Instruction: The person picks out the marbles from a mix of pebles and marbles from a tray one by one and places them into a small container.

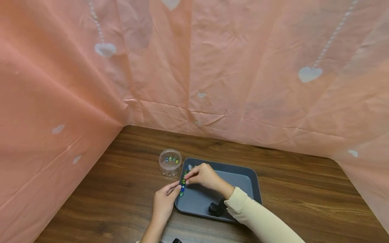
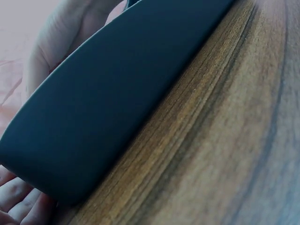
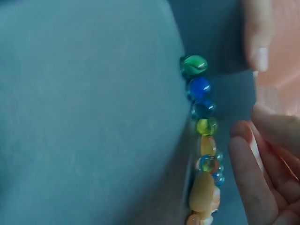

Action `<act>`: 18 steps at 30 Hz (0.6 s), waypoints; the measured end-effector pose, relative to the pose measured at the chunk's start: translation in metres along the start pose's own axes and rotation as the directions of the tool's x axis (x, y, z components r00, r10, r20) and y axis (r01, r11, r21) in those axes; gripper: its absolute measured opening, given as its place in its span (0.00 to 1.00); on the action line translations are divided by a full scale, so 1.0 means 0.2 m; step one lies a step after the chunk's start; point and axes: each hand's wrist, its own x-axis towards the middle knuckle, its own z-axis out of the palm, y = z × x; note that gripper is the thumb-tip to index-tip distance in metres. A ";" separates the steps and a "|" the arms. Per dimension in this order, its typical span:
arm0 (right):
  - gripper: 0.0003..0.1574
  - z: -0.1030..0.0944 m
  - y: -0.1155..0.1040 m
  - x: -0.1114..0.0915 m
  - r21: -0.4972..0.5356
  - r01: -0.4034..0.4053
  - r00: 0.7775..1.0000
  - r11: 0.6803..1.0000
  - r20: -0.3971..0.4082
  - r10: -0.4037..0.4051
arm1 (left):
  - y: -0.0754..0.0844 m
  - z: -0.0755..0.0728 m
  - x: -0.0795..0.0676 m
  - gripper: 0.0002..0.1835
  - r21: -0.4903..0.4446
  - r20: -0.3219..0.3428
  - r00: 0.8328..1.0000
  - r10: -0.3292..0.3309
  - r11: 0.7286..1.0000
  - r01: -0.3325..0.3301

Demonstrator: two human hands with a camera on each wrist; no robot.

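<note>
My left hand [image 1: 164, 200] grips the left rim of a grey rectangular tray [image 1: 237, 180], thumb over the edge beside the marbles. The tray's dark outer wall [image 2: 103, 89] fills much of the left wrist view. Over the tray's left side, my right hand [image 1: 206, 177] is bent down, fingertips close to the row and apart, with nothing visible between them. Along the inner wall lie a green marble [image 3: 193, 65], a blue marble [image 3: 199, 87], a yellow-green marble [image 3: 206, 126] and several others. Farther along the row sits a tan oval stone [image 3: 202, 192], partly covering paler pieces.
A clear round plastic tub [image 1: 170, 168] with several marbles inside stands just beyond the tray's left corner. The wooden table [image 1: 121, 189] meets a pink curtain [image 1: 243, 84] at the back and left. A black wrist device [image 1: 216, 208] hangs over the tray's near side.
</note>
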 end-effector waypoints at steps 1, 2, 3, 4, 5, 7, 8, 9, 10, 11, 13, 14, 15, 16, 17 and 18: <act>0.05 0.00 0.01 0.00 0.001 0.011 1.000 1.000 0.012 -0.011 | 0.00 0.00 0.00 0.16 0.009 -0.002 1.000 -0.001 1.000 0.001; 0.05 0.01 0.01 0.00 -0.002 0.025 0.999 1.000 0.022 -0.025 | 0.00 0.00 0.00 0.16 0.016 -0.004 1.000 -0.001 1.000 0.001; 0.05 0.02 0.01 0.01 -0.011 0.050 0.998 0.999 0.031 -0.050 | 0.00 0.00 0.00 0.15 0.021 -0.008 1.000 -0.005 1.000 0.005; 0.05 0.03 0.02 0.00 -0.014 0.060 0.997 0.998 0.040 -0.059 | 0.00 0.01 0.00 0.15 0.029 -0.011 1.000 -0.012 1.000 0.012; 0.05 0.03 0.02 0.00 -0.019 0.063 0.997 0.998 0.048 -0.062 | -0.01 0.01 0.00 0.15 0.037 -0.015 1.000 -0.013 0.999 0.014; 0.05 0.05 0.02 0.01 -0.019 0.060 0.997 0.998 0.059 -0.059 | 0.00 0.00 0.00 0.15 0.046 -0.018 1.000 -0.015 0.999 0.016; 0.05 0.05 0.02 0.01 -0.025 0.058 0.996 0.998 0.063 -0.057 | 0.00 0.00 -0.01 0.15 0.051 -0.019 1.000 -0.016 0.999 0.016; 0.05 0.05 0.01 0.01 -0.029 0.053 0.996 0.998 0.068 -0.051 | 0.00 0.00 -0.01 0.15 0.059 -0.020 1.000 -0.017 0.998 0.018; 0.05 0.05 0.01 0.01 -0.032 0.038 0.996 0.999 0.076 -0.036 | 0.00 0.00 -0.01 0.15 0.066 -0.018 1.000 -0.018 0.998 0.019; 0.05 0.06 0.01 0.02 -0.042 0.035 0.996 0.998 0.082 -0.032 | 0.00 0.00 -0.01 0.15 0.071 -0.015 1.000 -0.017 0.997 0.018; 0.04 0.06 0.00 0.02 -0.067 0.040 0.995 0.997 0.090 -0.034 | 0.01 0.00 -0.01 0.16 0.075 -0.008 1.000 -0.025 0.997 0.025; 0.03 0.06 0.00 0.02 -0.081 0.054 0.994 0.995 0.096 -0.046 | 0.01 0.00 -0.01 0.17 0.077 -0.008 1.000 -0.028 0.997 0.028; 0.03 0.07 0.00 0.02 -0.091 0.063 0.993 0.994 0.102 -0.054 | 0.00 0.00 -0.01 0.17 0.074 -0.007 1.000 -0.031 0.997 0.031; 0.03 0.07 -0.01 0.02 -0.102 0.071 0.993 0.992 0.106 -0.060 | 0.00 0.00 -0.01 0.17 0.067 -0.005 0.999 -0.033 0.997 0.033; 0.02 0.07 -0.01 0.01 -0.109 0.076 0.992 0.991 0.111 -0.063 | 0.00 0.00 -0.01 0.17 0.059 -0.003 0.999 -0.034 0.998 0.035; 0.02 0.07 -0.01 0.01 -0.123 0.081 0.991 0.989 0.116 -0.067 | 0.00 0.00 -0.01 0.17 0.051 -0.002 0.999 -0.037 0.998 0.037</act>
